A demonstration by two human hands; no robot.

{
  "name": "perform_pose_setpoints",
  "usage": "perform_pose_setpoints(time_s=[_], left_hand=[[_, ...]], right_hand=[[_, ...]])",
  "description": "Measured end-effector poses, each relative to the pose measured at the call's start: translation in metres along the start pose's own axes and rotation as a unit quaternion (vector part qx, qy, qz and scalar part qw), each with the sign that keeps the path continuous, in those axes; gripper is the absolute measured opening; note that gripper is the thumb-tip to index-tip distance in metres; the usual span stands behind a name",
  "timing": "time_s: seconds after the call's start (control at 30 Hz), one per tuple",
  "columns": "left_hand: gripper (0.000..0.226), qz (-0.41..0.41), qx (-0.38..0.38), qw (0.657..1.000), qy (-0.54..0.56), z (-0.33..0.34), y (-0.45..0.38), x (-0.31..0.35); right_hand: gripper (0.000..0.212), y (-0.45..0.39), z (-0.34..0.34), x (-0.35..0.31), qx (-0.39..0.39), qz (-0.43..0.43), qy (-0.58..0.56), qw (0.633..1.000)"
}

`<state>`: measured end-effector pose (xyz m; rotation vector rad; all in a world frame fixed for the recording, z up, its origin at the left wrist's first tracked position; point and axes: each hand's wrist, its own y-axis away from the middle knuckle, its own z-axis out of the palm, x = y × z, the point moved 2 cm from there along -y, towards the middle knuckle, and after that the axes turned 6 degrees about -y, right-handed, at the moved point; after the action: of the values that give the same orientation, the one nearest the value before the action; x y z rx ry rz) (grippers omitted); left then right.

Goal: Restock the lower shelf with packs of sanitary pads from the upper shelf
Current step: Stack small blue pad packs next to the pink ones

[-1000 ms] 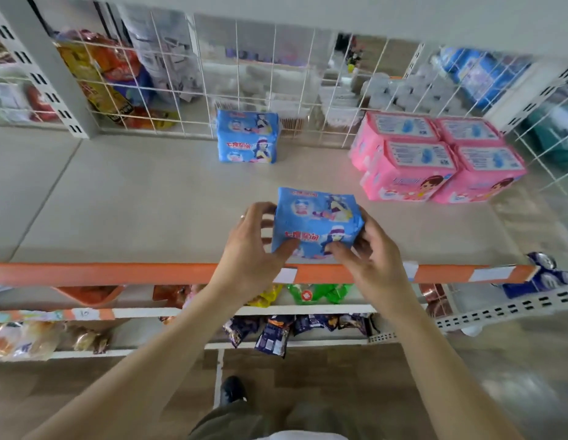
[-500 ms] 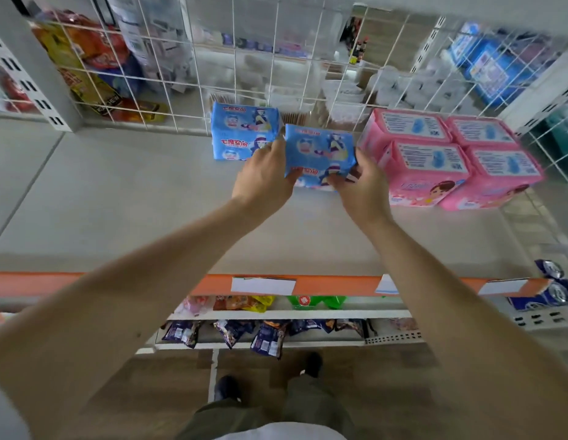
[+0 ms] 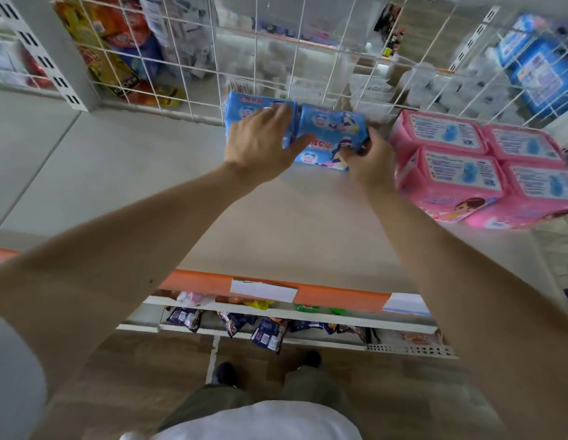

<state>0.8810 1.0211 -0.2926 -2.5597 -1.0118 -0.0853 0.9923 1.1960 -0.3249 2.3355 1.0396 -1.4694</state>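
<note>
A blue pack of sanitary pads (image 3: pixel 332 127) sits at the back of the beige shelf (image 3: pixel 292 223), against the wire grid. My left hand (image 3: pixel 263 141) grips its left side and my right hand (image 3: pixel 370 163) pinches its lower right corner. A second blue pack (image 3: pixel 244 109) stands just to its left, touching it and partly covered by my left fingers. Several pink packs (image 3: pixel 460 163) are stacked to the right.
A white wire grid (image 3: pixel 308 58) backs the shelf, with other goods behind it. An orange price rail (image 3: pixel 213 282) with white labels edges the shelf front. Snack packets (image 3: pixel 267 333) hang on lower shelves. My shoes (image 3: pixel 224 373) stand on the wooden floor.
Both hands carried the blue pack from the shelf's front edge to the back and set it down beside the other blue pack.
</note>
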Motion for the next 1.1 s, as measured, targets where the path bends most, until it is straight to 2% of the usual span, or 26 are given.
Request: perform_pose_setpoints(time_s=[0.1, 0.2, 0.3, 0.37, 0.53, 0.8, 1.1], left_hand=[[0.053, -0.039, 0.048, 0.998, 0.01, 0.002, 0.018, -0.032], [0.063, -0.098, 0.006, 0.995, -0.004, 0.011, 0.023, -0.059], [0.061, -0.138, -0.032, 0.988, 0.053, 0.018, 0.016, -0.066], [0.06, -0.134, -0.039, 0.987, 0.085, 0.022, 0.009, -0.067], [0.068, -0.104, -0.106, 0.987, 0.068, 0.019, -0.004, -0.082], [0.059, -0.067, -0.164, 0.983, 0.039, 0.009, -0.019, -0.093], [0.068, -0.06, -0.201, 0.977, 0.028, 0.007, -0.02, -0.095]], right_hand=[[0.06, 0.007, -0.007, 0.002, -0.011, -0.028, 0.008, 1.0], [0.07, 0.011, -0.007, 0.005, -0.024, -0.039, 0.024, 0.999], [0.068, 0.011, 0.0, -0.001, -0.016, -0.045, 0.051, 0.998], [0.063, 0.011, 0.004, -0.007, -0.007, -0.055, 0.053, 0.997], [0.043, 0.004, 0.012, -0.019, -0.001, -0.044, 0.072, 0.996], [0.043, 0.004, 0.021, -0.021, 0.046, -0.009, 0.099, 0.994], [0.043, 0.0, 0.014, -0.021, 0.023, 0.007, 0.094, 0.995]])
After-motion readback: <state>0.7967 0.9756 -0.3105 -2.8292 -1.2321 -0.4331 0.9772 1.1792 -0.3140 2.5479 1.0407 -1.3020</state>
